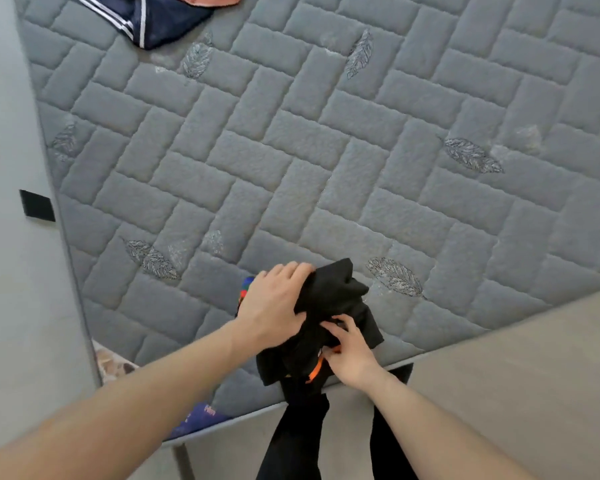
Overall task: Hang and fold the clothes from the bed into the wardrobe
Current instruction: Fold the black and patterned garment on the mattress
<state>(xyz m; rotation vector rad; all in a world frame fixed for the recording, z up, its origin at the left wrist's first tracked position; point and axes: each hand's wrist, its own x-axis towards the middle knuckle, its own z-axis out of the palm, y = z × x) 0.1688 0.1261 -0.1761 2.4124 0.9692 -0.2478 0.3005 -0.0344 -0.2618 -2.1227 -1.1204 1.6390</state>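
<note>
While both hands grip the black garment [329, 306] at six o'clock, left hand [274, 303] should pin, right hand [349, 351] tuck the fold.

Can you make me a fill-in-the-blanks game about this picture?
1. Both hands, the left hand and the right hand, hold a bundled ____ cloth garment.
2. The quilted mattress is ____ in colour.
3. The navy garment has ____ stripes.

Missing words: black; grey; white
</note>
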